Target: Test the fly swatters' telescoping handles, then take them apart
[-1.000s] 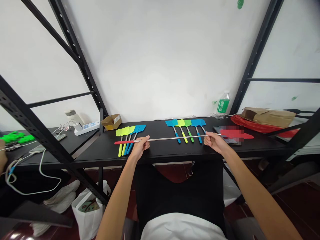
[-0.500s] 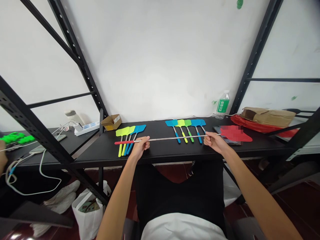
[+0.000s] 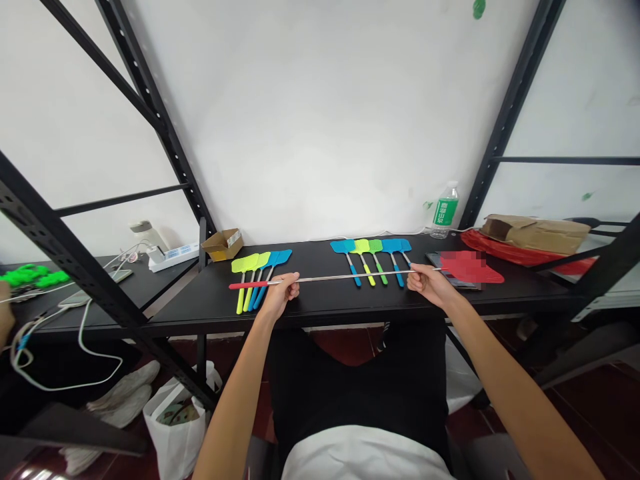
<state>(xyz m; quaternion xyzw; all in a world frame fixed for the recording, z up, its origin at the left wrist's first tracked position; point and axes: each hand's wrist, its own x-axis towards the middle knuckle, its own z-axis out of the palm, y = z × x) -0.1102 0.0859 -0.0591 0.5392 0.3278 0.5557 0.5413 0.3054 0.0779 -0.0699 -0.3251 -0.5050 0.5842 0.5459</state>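
I hold a red fly swatter (image 3: 350, 277) level above the black table (image 3: 325, 303), its telescopic metal rod drawn out long. My left hand (image 3: 281, 291) is closed round the rod close to the red handle at the left end. My right hand (image 3: 427, 283) pinches the rod just short of the red head, which lies over a dark flat object at the right. Behind the rod lie two groups of short swatters: yellow and blue ones (image 3: 257, 275) on the left, blue, yellow and green ones (image 3: 373, 257) in the middle.
A green-labelled water bottle (image 3: 445, 210) stands at the back right. A small cardboard box (image 3: 223, 243) sits at the back left, a power strip (image 3: 173, 255) with cables beyond it. Brown paper on a red sheet (image 3: 537, 235) lies far right. Black shelf posts frame the table.
Both hands stay where they were. The red head at the right end has shifted very slightly.
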